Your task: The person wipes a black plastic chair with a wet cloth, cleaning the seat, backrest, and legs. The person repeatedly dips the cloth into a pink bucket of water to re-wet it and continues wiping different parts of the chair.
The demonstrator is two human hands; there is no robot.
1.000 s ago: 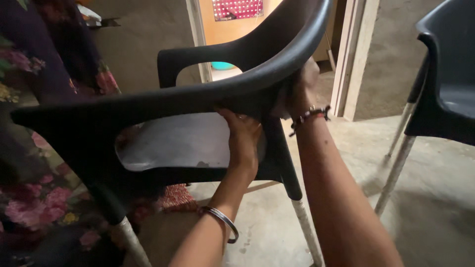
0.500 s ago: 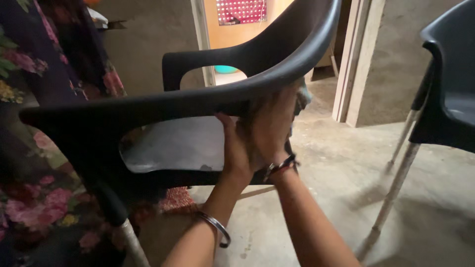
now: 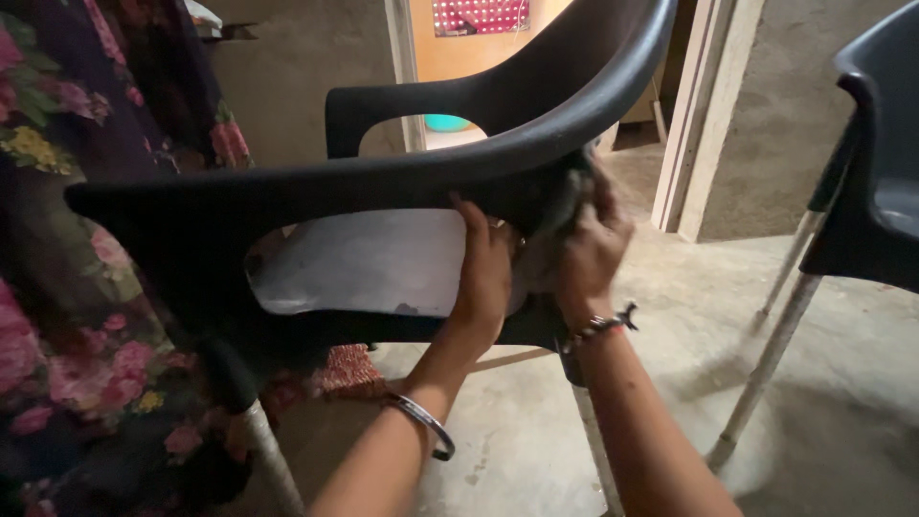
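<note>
A floral cloth (image 3: 67, 287) filled the left side of the view, dark with pink and yellow flowers, hanging close beside the chair (image 3: 402, 182). The chair was black plastic with a curved back and an armrest running across the middle of the view; its grey seat showed through the gap under that armrest, and its pale metal legs stood on the concrete floor (image 3: 842, 402). A second chair (image 3: 876, 182), also black with pale legs, stood at the right edge, well apart from the first. Behind both, a doorway with a pale frame (image 3: 704, 115) opened onto an orange wall.

The left hand (image 3: 483, 273) was cupped around the inner edge of the armrest, fingers curled up over it where it met the back, gripping the chair. A metal bangle (image 3: 421, 421) sat loose on that forearm. The right hand (image 3: 593, 244) was clenched on a grey rag (image 3: 565, 206), pressing it against the underside of the armrest just where the rim curved upward (the rag was bunched and partly hidden by the fingers). The two hands were just beside each other, nearly touching. A dark beaded bracelet (image 3: 601, 325) circled the right wrist.
</note>
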